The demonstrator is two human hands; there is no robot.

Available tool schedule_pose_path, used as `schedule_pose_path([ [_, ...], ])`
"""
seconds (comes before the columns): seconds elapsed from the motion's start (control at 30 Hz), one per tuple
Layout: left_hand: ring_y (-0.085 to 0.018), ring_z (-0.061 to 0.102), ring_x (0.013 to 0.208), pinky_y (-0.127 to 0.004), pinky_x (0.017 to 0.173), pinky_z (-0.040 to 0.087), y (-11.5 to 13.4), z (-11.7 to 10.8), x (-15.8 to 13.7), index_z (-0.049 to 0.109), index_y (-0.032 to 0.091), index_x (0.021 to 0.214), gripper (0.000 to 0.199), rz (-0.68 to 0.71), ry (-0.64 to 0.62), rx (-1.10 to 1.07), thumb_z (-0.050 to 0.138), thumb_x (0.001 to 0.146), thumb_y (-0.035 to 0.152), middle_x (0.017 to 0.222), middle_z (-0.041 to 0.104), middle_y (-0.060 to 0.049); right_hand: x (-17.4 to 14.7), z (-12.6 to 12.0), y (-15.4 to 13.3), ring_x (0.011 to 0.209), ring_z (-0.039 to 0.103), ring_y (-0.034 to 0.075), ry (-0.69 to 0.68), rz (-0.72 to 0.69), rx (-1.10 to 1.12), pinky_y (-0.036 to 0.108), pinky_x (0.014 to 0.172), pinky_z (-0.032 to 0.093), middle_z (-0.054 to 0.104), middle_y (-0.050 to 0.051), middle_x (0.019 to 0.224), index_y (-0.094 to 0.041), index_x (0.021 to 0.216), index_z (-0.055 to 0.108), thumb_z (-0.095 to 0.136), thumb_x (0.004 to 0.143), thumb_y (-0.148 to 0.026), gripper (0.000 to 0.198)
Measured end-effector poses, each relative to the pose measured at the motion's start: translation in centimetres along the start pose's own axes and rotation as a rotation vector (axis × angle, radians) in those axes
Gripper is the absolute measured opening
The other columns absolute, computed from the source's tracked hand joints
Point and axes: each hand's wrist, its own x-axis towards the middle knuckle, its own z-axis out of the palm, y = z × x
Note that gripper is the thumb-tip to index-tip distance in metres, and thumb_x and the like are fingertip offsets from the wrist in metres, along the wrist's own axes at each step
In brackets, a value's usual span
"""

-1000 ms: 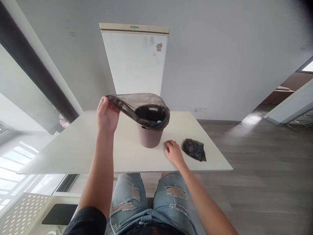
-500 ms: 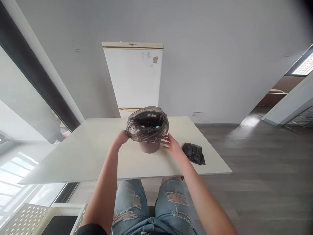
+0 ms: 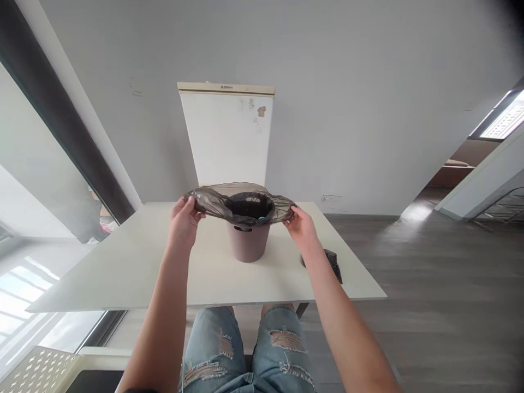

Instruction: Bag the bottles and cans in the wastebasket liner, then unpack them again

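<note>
A mauve trash can [image 3: 248, 244] stands upright on the pale table, a dark oval hole showing below its rim. Its thin black trash bag [image 3: 210, 203] is stretched out wide to both sides above the rim. My left hand [image 3: 184, 221] pinches the bag's left edge. On the other side, my right hand [image 3: 301, 225] grips the right edge between thumb and fingers. Inside the can a small turquoise item shows; the rest of the contents is dark and hidden. A folded black plastic bag [image 3: 333, 265] lies by my right forearm, which partly covers it.
The table [image 3: 135, 262] reaches out to both sides, its front edge just before my knees. Behind it a white refrigerator [image 3: 229, 136] stands against the grey wall. A cream perforated plastic basket [image 3: 45, 368] is at the lower left.
Both hands have risen and moved apart, pulling the bag's edges up and outward from the can's sides. More of the can's body and its hole now show.
</note>
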Motion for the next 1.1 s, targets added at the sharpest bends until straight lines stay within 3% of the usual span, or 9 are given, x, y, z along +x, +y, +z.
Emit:
schedule_pose_path([
  [0.2, -0.012, 0.069, 0.078, -0.022, 0.069, 0.061, 2.7, 0.7, 1.6, 0.058, 0.023, 0.085, 0.027, 0.226, -0.007, -0.010, 0.081, 0.089, 0.037, 0.085, 0.065, 0.001, -1.4, 1.7, -4.1, 0.086, 0.063, 0.015, -0.108, -0.236, 0.071, 0.029, 0.082, 0.054, 0.067, -0.003, 0.089, -0.026, 0.085, 0.059, 0.080, 0.083, -0.026, 0.021],
  [0.37, -0.016, 0.074, 0.105, -0.032, 0.099, 0.059, -0.6, -0.7, 5.0, 0.061, 0.022, 0.092, 0.032, 0.280, 0.083, -0.013, 0.079, 0.089, 0.048, 0.104, 0.073, -0.004, -0.8, 0.6, -3.7, 0.099, 0.064, 0.018, -0.011, -0.316, -0.090, 0.031, 0.084, 0.052, 0.069, -0.001, 0.101, -0.030, 0.094, 0.059, 0.078, 0.086, -0.042, 0.023],
  [0.47, -0.018, 0.074, 0.110, -0.035, 0.103, 0.055, -4.8, -2.5, 5.2, 0.063, 0.021, 0.096, 0.047, 0.145, 0.155, 0.002, 0.081, 0.083, 0.063, 0.111, 0.076, -0.010, -0.5, -1.7, -1.0, 0.112, 0.064, 0.023, 0.062, -0.295, -0.240, 0.036, 0.087, 0.053, 0.070, 0.005, 0.118, -0.031, 0.106, 0.061, 0.071, 0.087, -0.066, 0.041],
  [0.6, -0.029, 0.069, 0.127, -0.039, 0.106, 0.053, -9.4, -2.8, 3.3, 0.072, 0.020, 0.109, 0.071, -0.135, -0.124, 0.113, 0.078, 0.072, 0.081, 0.125, 0.075, -0.019, 0.1, -3.0, 2.6, 0.127, 0.061, 0.031, -0.142, -0.143, -0.496, 0.043, 0.089, 0.056, 0.066, 0.016, 0.140, -0.029, 0.125, 0.062, 0.063, 0.077, -0.090, 0.078],
  [0.7, -0.032, 0.065, 0.134, -0.039, 0.113, 0.050, -9.6, -0.3, 3.1, 0.076, 0.020, 0.107, 0.061, -0.109, -0.272, 0.193, 0.084, 0.075, 0.071, 0.124, 0.077, -0.017, 1.4, -1.3, 3.3, 0.127, 0.062, 0.030, -0.293, -0.098, -0.500, 0.040, 0.092, 0.055, 0.069, 0.013, 0.138, -0.028, 0.125, 0.068, 0.072, 0.079, -0.081, 0.070],
  [0.83, -0.033, 0.057, 0.144, -0.043, 0.118, 0.047, -7.1, 3.9, 5.1, 0.077, 0.025, 0.114, 0.044, 0.024, -0.284, 0.125, 0.085, 0.083, 0.054, 0.138, 0.072, -0.012, 3.6, 1.5, 1.9, 0.128, 0.063, 0.028, -0.194, -0.193, -0.391, 0.038, 0.098, 0.054, 0.074, 0.005, 0.131, -0.028, 0.115, 0.075, 0.082, 0.081, -0.060, 0.048],
  [0.97, -0.034, 0.054, 0.147, -0.050, 0.117, 0.049, -5.3, 5.8, 6.0, 0.074, 0.027, 0.117, 0.043, 0.123, -0.334, -0.139, 0.080, 0.087, 0.056, 0.152, 0.063, -0.011, 4.2, 2.8, 0.3, 0.131, 0.063, 0.027, -0.201, -0.252, -0.209, 0.041, 0.110, 0.051, 0.076, 0.004, 0.129, -0.027, 0.116, 0.076, 0.079, 0.082, -0.047, 0.040],
  [1.03, -0.032, 0.061, 0.139, -0.052, 0.114, 0.051, -5.2, 6.0, 5.7, 0.071, 0.028, 0.108, 0.038, 0.141, -0.306, -0.210, 0.077, 0.088, 0.060, 0.142, 0.069, -0.009, 3.7, 3.3, -0.5, 0.132, 0.062, 0.028, -0.242, -0.268, -0.096, 0.046, 0.112, 0.050, 0.075, 0.005, 0.130, -0.026, 0.109, 0.076, 0.077, 0.081, -0.045, 0.034],
  [1.1, -0.027, 0.069, 0.120, -0.052, 0.110, 0.054, -5.3, 6.0, 5.4, 0.065, 0.028, 0.095, 0.034, 0.127, -0.245, -0.214, 0.073, 0.090, 0.061, 0.115, 0.075, -0.005, 3.1, 3.9, -1.2, 0.135, 0.061, 0.030, -0.305, -0.267, 0.016, 0.052, 0.113, 0.050, 0.073, 0.006, 0.133, -0.026, 0.094, 0.073, 0.075, 0.080, -0.046, 0.024],
])
